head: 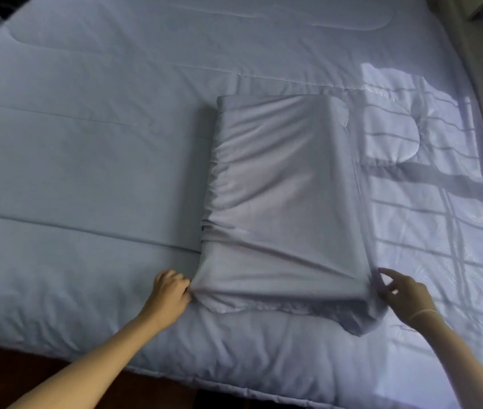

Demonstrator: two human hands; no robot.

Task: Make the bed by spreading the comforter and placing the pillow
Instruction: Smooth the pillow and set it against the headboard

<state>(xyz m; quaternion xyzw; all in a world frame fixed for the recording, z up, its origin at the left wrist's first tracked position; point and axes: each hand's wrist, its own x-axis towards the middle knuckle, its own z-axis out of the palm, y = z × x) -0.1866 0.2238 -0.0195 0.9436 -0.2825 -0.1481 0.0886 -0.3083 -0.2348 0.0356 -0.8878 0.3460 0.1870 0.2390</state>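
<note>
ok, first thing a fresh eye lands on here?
The grey pillow lying mid-frame on the spread blue comforter. The left hand pinches its near-left corner; the right hand hovers open by the near-right corner. Barred window light falls across the right side.

the room around me is dim, everything washed in a cool blue-grey. the only strong light falls at the right of the frame, a bright patch on the comforter [429, 219] crossed by dark grid-like bars of shadow, with glare shining off the fabric there. the pillow [281, 208] throws a soft shadow along its left side. the picture is soft and a little smeared, my right hand [405, 293] slightly blurred, and the bed's edges bow at the corners, upper left especially.
</note>
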